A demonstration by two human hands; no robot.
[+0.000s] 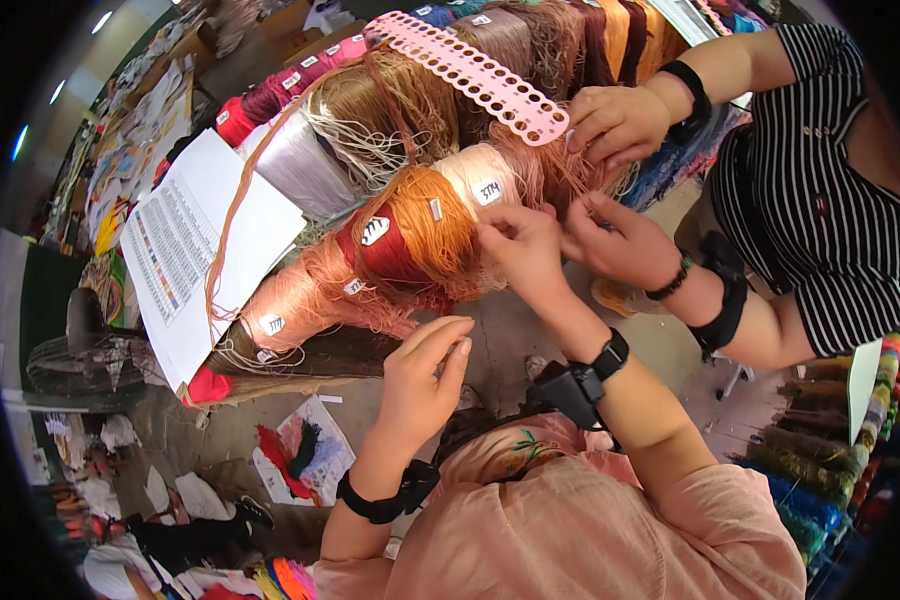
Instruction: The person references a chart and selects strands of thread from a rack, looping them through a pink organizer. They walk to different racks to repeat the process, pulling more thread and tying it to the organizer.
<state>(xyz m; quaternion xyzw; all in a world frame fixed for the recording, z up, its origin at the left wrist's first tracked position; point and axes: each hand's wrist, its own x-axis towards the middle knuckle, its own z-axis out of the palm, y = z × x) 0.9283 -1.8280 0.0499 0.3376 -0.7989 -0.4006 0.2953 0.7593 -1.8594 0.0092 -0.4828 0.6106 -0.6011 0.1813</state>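
Orange bundle: landmark [435, 225]; sits in the thread row between the dark red bundle [378, 238] on its left and the cream bundle [482, 178] at its upper right.
Row axis: slants through the orange bundle, lower left to upper right; the peach bundle [295, 300] lies at the lower-left end.
Orange strands: drop roughly crosswise to that row, toward the person.
Right hand: [530, 248] just right of the orange bundle, below the cream one; clearly the nearer hand to both. Thumb and finger pinched narrow; can't tell if a strand is between them, or if they touch the bundle.
Left hand: [420, 375] below the orange bundle, apart from it. Small gap between thumb and fingers, nothing seen in it.
Key relation: orange bundle lies left of the right hand's fingertips, above the left hand's; cream bundle is up from the right hand.
Co-worker's hands: upper [622, 122] and lower [620, 240], both right of the orange bundle, at the dusty-pink threads [542, 170]; lower one close beside the right hand.
Pink punched card: [470, 78] above the orange bundle, long axis upper left to lower right, near end by the co-worker's upper hand.
Paper sheets: [195, 245] well left of the orange bundle.
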